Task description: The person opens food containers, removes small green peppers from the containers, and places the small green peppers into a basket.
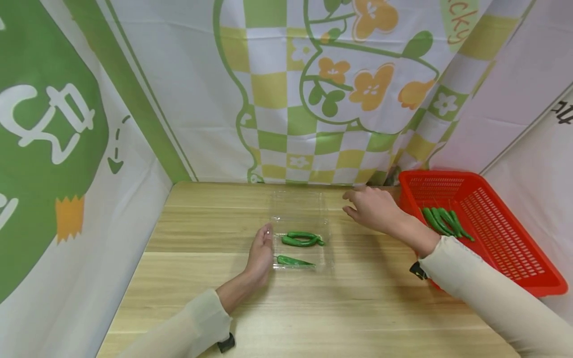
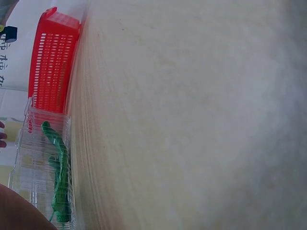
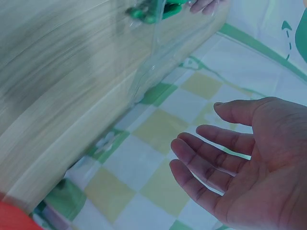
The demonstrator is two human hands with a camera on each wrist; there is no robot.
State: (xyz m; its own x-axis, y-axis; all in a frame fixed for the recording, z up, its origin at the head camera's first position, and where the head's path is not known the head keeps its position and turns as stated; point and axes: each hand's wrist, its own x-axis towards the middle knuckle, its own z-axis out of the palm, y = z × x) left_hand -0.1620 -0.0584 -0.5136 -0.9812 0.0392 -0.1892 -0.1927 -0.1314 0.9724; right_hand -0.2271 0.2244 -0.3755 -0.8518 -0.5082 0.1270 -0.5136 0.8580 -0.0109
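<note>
A clear plastic clamshell box (image 1: 324,256) stands on the table with its lid (image 1: 297,204) folded back behind it. Inside lie several green chili peppers, including a pair (image 1: 301,242) in the middle and a single pepper (image 1: 293,261) near the front. Against the box's left wall rests my left hand (image 1: 259,256), its fingers fairly straight; part of it shows at the bottom corner of the left wrist view. My right hand (image 1: 371,209) hovers right of the lid, fingers loosely bent and apart, palm bare in the right wrist view.
A red plastic basket (image 1: 515,219) stands at the table's right side, holding several more green chili peppers (image 1: 445,222). Behind the wooden table (image 1: 197,278) hangs a checked, flowered cloth (image 1: 277,114); printed white panels flank both sides.
</note>
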